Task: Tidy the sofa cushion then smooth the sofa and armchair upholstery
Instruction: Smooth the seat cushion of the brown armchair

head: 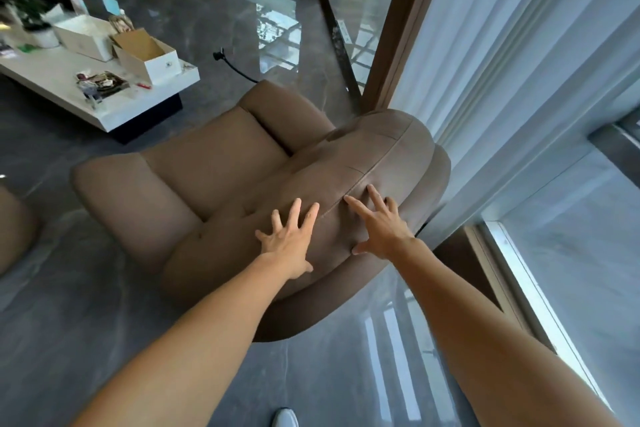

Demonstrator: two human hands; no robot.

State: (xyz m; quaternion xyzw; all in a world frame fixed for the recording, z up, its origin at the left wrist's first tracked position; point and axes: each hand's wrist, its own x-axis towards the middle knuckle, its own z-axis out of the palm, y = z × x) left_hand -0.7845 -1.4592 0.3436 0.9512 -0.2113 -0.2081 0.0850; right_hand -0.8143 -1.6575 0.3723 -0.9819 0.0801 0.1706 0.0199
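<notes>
head cam | wide-angle, looks forward and down | close above armchair [263,191] backrest | single view

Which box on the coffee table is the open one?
Start at the white coffee table left of the brown armchair. Two white boxes sit there; take the open box nearest the table's corner. Its brown cardboard flap stands up, unlike the closed box behind.
</notes>
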